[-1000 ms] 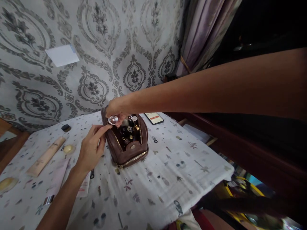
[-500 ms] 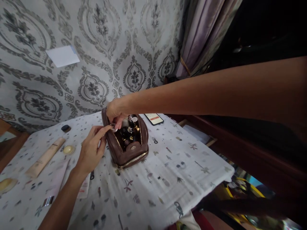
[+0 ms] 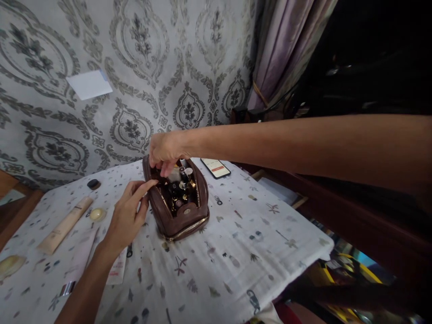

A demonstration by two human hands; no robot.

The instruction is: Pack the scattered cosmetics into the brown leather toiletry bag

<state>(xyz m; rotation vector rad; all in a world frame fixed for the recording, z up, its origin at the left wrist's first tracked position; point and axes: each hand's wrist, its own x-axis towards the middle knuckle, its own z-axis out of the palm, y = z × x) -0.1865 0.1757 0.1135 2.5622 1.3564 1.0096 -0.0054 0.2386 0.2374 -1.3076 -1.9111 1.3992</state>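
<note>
A brown makeup bag (image 3: 189, 224) lies unzipped on the cloth, with several small bottles (image 3: 182, 184) with dark and gold parts inside. My left hand (image 3: 126, 213) pinches the bag's left rim between the fingers and thumb. Over the bag's far-left end, my right hand (image 3: 165, 153) reaches down into the opening. Its visible fingers are spread apart, and nothing shows between them; the tips are partly hidden by the rim.
Left of the bag lie a beige tube (image 3: 65, 222), a pale pink tube (image 3: 79, 258), a white tube (image 3: 118, 267), a cream-coloured round jar (image 3: 97, 214) and a black lid (image 3: 93, 183). A phone (image 3: 216, 167) lies behind the bag at right, near an open drawer (image 3: 278, 189).
The small clear item between my hands has gone from sight. My right hand has lifted slightly, its fingers now apart, and my left hand stays at the bag's rim.
</note>
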